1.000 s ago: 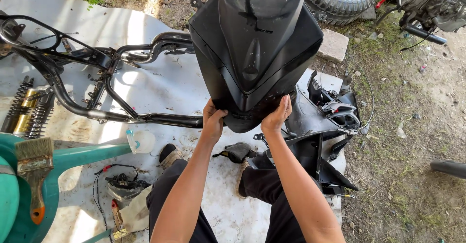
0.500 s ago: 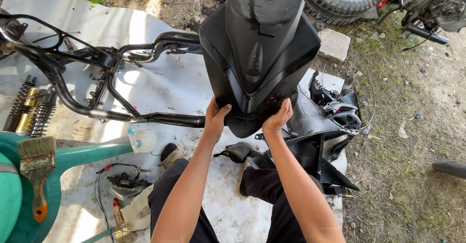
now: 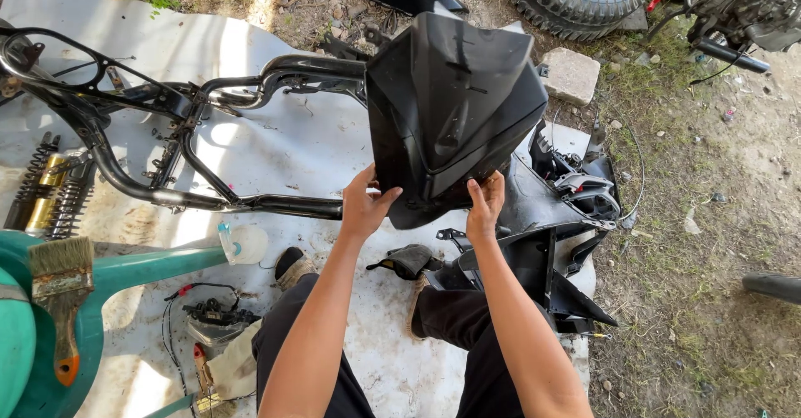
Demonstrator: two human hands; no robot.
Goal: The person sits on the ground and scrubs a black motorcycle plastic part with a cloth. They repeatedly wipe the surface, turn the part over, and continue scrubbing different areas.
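Both hands grip the lower edge of a black plastic cover, the kind that fronts a scooter, and hold it tilted in the air above the white sheet, just beside the bare black frame. The left hand has its fingers curled round the left of that edge; the right hand pinches the right of it, thumb on the face. Held only by its narrow bottom, the wide top could swing and knock the frame or slip from the grip. More black panels lie under it, beside the knees, and could catch the lower edge or get scratched.
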